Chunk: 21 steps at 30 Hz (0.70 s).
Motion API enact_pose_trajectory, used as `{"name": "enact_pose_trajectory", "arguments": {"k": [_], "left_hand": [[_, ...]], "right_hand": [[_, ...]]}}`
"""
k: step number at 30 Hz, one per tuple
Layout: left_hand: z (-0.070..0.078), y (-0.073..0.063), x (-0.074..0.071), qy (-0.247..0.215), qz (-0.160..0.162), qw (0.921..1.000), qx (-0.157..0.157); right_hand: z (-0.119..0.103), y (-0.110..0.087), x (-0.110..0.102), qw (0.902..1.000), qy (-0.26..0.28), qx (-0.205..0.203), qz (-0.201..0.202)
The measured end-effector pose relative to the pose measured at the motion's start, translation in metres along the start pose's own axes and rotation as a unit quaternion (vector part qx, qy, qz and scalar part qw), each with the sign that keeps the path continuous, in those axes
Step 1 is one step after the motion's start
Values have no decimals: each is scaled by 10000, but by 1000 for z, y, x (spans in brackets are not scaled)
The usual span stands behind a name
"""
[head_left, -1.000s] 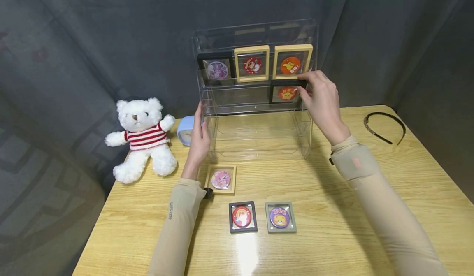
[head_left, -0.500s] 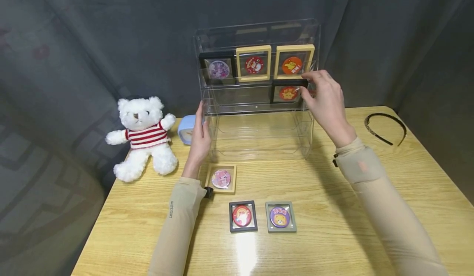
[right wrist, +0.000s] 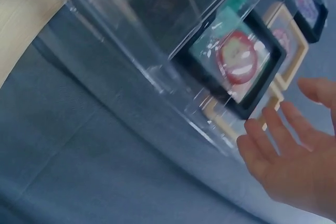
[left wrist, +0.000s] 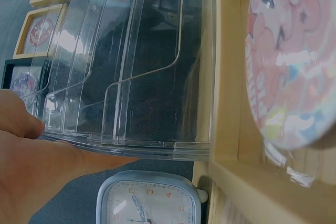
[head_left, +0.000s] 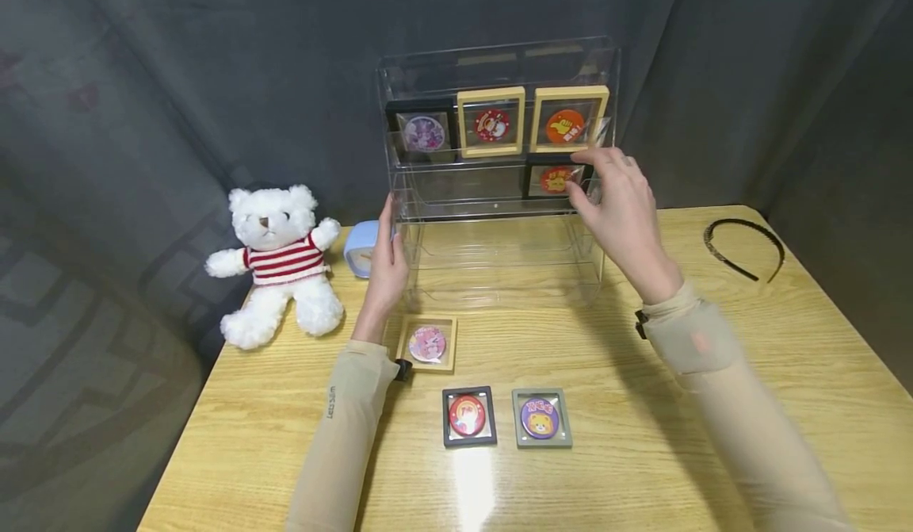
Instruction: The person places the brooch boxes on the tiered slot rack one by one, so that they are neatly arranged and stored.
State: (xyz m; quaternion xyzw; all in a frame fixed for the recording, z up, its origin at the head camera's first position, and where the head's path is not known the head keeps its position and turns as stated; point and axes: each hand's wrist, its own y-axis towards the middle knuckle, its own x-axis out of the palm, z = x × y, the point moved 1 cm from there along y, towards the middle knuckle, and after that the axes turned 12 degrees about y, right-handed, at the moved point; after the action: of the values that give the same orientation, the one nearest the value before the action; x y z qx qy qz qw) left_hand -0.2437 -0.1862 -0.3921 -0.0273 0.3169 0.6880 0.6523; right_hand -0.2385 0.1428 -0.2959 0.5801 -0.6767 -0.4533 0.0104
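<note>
At a clear stepped rack, the person's two hands are working on opposite sides. The right hand is reaching to the right end of the black frame, its fingers loosely curving, its thumb standing apart and pinching nothing; whether any fingertip is touching the frame cannot be told. This frame, bearing an orange badge, is standing on the right of a lower tier. The left hand is resting against the rack's left side, fingers lying straight along the outer wall, thumb at the front edge.

On the tier above, the dark frame, the red-badge frame and the thumbs-up frame are standing in a row from left to right. Before the rack, the pink-badge frame, the navy frame and the grey frame are lying on the table. A bear and a clock are sitting at left; a headband is lying at right.
</note>
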Motion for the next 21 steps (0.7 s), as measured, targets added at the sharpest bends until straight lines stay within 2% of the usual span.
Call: {"name": "enact_pose_trajectory", "arguments": {"k": [5,10,16,21], "left_hand": [[0,0,0,-68,31,9999,67],[0,1,0,-43,29,10000,45],[0,1,0,0,11,10000,-2],[-1,0,-1,-21,25,10000,5]], "right_hand": [[-10,-8,6,9999,45,-119,-6],[-19,-17,16,9990,355,-262,-111],[-25,-32,36,9962,671,-293,-468],[-29,-46,51,9924,890,-165,-838]]}}
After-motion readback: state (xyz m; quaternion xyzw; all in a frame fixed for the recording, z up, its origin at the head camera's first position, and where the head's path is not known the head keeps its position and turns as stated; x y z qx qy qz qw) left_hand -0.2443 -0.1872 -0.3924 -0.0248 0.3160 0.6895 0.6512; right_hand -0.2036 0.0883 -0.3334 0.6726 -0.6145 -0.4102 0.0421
